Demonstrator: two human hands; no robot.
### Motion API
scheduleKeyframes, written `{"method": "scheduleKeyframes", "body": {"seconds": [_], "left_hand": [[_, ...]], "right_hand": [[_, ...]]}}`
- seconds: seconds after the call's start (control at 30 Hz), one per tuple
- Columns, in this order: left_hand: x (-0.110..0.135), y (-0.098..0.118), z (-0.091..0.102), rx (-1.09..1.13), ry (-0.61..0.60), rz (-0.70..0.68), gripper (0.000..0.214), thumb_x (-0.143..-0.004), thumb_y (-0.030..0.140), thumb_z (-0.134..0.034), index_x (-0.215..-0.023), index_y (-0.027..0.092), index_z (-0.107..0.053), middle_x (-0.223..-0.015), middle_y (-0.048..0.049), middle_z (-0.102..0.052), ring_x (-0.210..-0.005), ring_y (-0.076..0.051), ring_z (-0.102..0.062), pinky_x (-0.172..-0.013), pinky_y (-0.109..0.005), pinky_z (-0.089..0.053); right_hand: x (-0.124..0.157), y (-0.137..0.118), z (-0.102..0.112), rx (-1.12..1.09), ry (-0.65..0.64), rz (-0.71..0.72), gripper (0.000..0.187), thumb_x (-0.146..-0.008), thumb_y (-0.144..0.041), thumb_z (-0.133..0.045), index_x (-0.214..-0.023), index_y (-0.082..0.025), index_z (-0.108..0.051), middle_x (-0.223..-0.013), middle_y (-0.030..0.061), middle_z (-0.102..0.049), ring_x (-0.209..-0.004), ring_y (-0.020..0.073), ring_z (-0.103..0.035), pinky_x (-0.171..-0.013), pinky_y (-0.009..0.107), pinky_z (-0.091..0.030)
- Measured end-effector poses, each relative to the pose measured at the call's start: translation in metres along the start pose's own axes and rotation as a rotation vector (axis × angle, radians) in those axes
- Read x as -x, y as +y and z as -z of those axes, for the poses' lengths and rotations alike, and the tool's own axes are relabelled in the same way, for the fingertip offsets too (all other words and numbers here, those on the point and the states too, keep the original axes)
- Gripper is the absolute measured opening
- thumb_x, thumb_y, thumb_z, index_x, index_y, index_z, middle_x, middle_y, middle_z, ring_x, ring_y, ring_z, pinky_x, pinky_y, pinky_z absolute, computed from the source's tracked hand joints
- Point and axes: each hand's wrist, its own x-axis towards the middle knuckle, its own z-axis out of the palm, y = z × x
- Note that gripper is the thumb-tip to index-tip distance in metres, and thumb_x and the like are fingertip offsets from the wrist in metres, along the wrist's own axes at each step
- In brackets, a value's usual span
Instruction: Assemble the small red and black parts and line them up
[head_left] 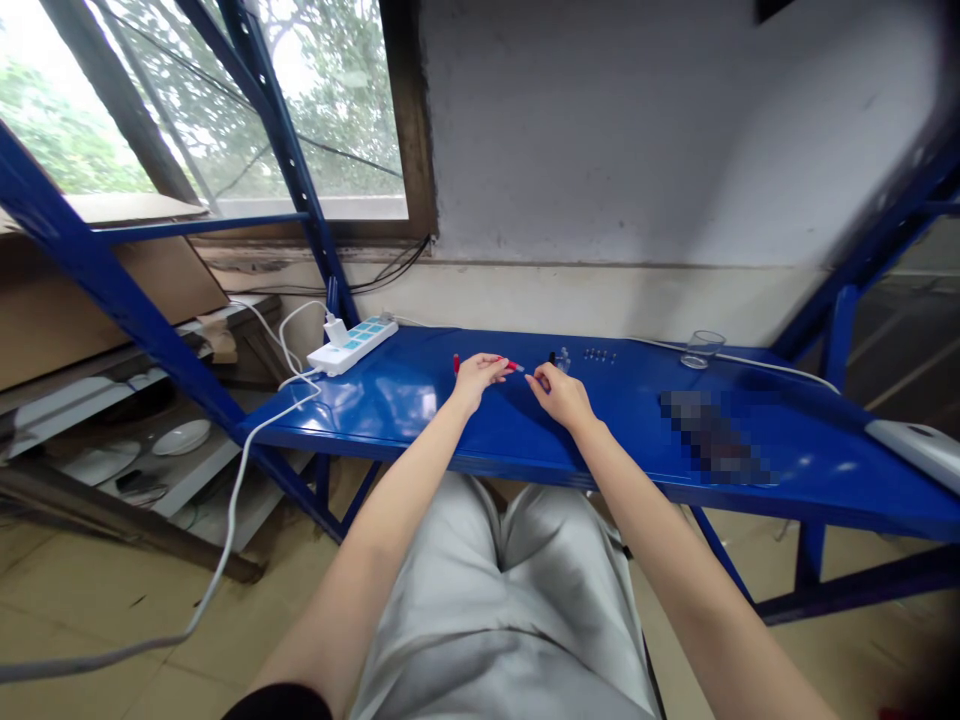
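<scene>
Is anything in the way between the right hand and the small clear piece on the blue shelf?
Nothing visible stands in the way: the right hand lies just in front of the small clear piece, with only the blue shelf between them. A black item sits beside it.

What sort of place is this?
Probably a makeshift workshop or assembly area: a blue steel rack shelf serves as the bench, with a white power strip and a row of small dark fasteners on it.
</scene>
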Motion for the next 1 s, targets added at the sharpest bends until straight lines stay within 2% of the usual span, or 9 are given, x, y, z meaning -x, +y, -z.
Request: {"method": "scheduleKeyframes", "body": {"seconds": [0.07,0.17,0.33,0.47,0.8,1.0], "left_hand": [[0.004,-0.002,0.001,0.108,-0.039,0.059,0.02,-0.068,0.019,-0.069,-0.081,0.011,-0.055,-0.077,-0.0076,-0.068,-0.075,-0.016,-0.066,-0.067,-0.025,-0.047],[0.008,-0.003,0.004,0.177,-0.081,0.06,0.02,-0.068,0.017,-0.07,-0.079,0.011,-0.055,-0.079,-0.007,-0.068,-0.078,-0.016,-0.067,-0.069,-0.024,-0.047],[0.016,0.0,0.004,0.173,-0.196,0.099,0.021,-0.065,0.015,-0.072,-0.079,0.01,-0.057,-0.077,-0.0056,-0.068,-0.078,-0.015,-0.066,-0.082,-0.031,-0.048],[0.021,0.002,0.002,0.151,-0.273,0.125,0.024,-0.062,0.015,-0.075,-0.079,0.009,-0.06,-0.077,-0.0054,-0.068,-0.075,-0.014,-0.066,-0.085,-0.034,-0.048],[0.022,0.002,0.003,0.13,-0.255,0.1,0.028,-0.061,0.02,-0.076,-0.081,0.01,-0.06,-0.079,-0.0059,-0.068,-0.081,-0.017,-0.066,-0.085,-0.033,-0.048],[0.017,-0.001,0.005,0.143,-0.186,0.079,0.026,-0.064,0.022,-0.074,-0.08,0.01,-0.058,-0.074,-0.0047,-0.067,-0.074,-0.016,-0.067,-0.079,-0.031,-0.05]], "right_hand": [[0.0,-0.002,0.001,-0.024,-0.046,0.012,0.032,-0.089,-0.047,-0.035,-0.095,-0.021,-0.053,-0.075,0.0029,-0.061,-0.066,0.0146,-0.055,-0.057,0.022,-0.032],[-0.001,-0.005,0.004,-0.024,-0.084,0.01,0.034,-0.091,-0.045,-0.03,-0.097,-0.021,-0.053,-0.08,0.0046,-0.063,-0.069,0.0162,-0.057,-0.058,0.023,-0.032],[-0.001,-0.008,0.004,0.008,-0.108,0.014,0.035,-0.093,-0.043,-0.025,-0.096,-0.021,-0.052,-0.083,0.0045,-0.064,-0.067,0.0166,-0.057,-0.056,0.024,-0.029],[0.0,-0.008,0.003,0.023,-0.124,0.045,0.035,-0.094,-0.038,-0.022,-0.094,-0.02,-0.052,-0.085,0.0053,-0.064,-0.064,0.0158,-0.056,-0.055,0.024,-0.027],[0.0,-0.009,0.002,0.03,-0.11,0.032,0.037,-0.094,-0.039,-0.021,-0.096,-0.02,-0.053,-0.084,0.0056,-0.064,-0.063,0.0166,-0.056,-0.054,0.025,-0.027],[-0.001,-0.008,0.002,0.023,-0.094,0.012,0.036,-0.093,-0.041,-0.024,-0.096,-0.02,-0.053,-0.08,0.0054,-0.063,-0.064,0.0172,-0.057,-0.055,0.025,-0.028]]}}
